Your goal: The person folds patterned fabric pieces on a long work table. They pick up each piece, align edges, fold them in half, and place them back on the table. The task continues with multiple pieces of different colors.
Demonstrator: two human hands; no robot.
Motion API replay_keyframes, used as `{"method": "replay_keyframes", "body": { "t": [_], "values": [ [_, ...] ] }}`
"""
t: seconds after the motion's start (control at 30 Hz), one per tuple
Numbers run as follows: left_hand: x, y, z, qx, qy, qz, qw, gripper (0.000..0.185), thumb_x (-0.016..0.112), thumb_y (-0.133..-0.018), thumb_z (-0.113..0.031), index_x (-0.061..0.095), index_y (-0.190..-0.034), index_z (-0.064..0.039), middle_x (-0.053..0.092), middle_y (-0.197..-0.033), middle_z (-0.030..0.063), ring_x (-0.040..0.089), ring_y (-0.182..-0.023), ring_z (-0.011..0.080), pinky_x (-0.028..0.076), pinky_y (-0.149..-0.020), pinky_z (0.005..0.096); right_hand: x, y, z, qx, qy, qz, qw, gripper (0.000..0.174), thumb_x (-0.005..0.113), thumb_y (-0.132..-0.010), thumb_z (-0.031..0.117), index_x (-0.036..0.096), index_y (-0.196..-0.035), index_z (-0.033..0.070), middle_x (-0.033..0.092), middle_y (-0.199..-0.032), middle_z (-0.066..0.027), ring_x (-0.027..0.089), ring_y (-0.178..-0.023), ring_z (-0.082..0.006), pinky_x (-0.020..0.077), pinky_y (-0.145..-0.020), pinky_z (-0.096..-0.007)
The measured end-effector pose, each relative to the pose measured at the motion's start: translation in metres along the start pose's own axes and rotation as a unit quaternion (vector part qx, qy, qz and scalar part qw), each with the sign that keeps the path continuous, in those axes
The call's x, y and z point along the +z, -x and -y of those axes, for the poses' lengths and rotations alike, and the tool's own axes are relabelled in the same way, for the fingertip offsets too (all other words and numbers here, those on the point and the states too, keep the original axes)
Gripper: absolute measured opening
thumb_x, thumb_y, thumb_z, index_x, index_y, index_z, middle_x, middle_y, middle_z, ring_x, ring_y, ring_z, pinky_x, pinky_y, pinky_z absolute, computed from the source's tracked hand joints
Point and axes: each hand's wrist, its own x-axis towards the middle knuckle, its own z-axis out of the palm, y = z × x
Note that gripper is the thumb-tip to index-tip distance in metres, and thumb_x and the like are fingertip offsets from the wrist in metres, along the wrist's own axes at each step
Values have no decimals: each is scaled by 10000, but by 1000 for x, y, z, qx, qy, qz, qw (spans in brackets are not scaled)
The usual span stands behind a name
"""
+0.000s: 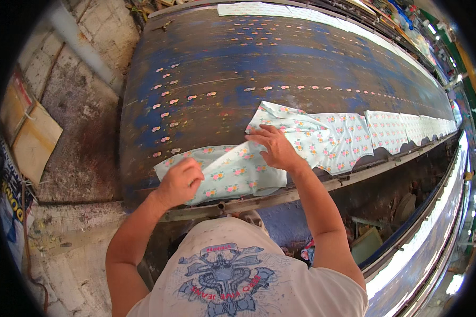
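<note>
A pale mint fabric piece printed with pink and orange flowers [232, 174] lies along the near edge of the long dark table [206, 126], its upper edge lifted in a fold. My left hand [182, 180] is at its left part, fingers curled; whether they pinch the cloth I cannot tell. My right hand [273, 146] rests over the place where this piece meets a second, rumpled floral piece [313, 134], fingers spread. Similar floral panels [386, 130] run on in a row to the right along the same edge.
Small printed motifs [173, 102] dot the tabletop. A metal rail [258, 204] borders its near edge, with a short pipe end. White cloth [277, 10] lines the far edge. Another long table [416, 233] stands at the right. Boards [37, 142] lean at the left.
</note>
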Motion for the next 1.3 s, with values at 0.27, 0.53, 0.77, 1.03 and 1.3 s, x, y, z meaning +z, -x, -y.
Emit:
{"method": "replay_keyframes", "body": {
  "t": [0.27,0.53,0.77,1.03,1.3],
  "values": [
    [-37,35,-50,-88,-17,77,993,492,849,-858,-87,728,-1335,-97,740,-932,114,724,-743,304,568,-618,406,-27,0,5,59,-86,59,993,207,829,-708,-10,791,-898,61,753,-885,-86,704,-904,-308,528,-880,-431],
    [-133,124,-18,-208,-61,110,970,248,856,-786,-60,839,-1033,-64,781,-919,135,756,-798,350,599,-698,432,-31,-20,89,86,-343,113,929,242,957,-725,-40,754,-842,20,729,-823,-35,665,-777,-158,521,-725,-336],
    [-246,208,31,-296,-20,-26,955,174,812,-753,25,777,-904,-54,706,-852,101,747,-942,280,575,-812,400,23,-72,148,71,-460,160,871,244,963,-753,-1,732,-830,23,739,-845,-66,699,-874,-217,533,-831,-370],
    [-264,246,167,-460,158,-208,849,154,732,-1028,-182,713,-1007,-31,703,-941,3,629,-868,98,512,-795,322,138,-146,151,201,-552,71,806,90,787,-966,-28,752,-1046,-7,713,-903,20,609,-833,-62,510,-759,-261],
    [-231,213,283,-507,150,-259,808,249,700,-1092,-257,742,-1118,-13,725,-983,19,636,-886,97,502,-786,318,203,-210,149,296,-355,-118,879,383,789,-975,33,723,-1350,-16,792,-1007,-61,667,-836,-84,542,-740,-265]
  ]
}}
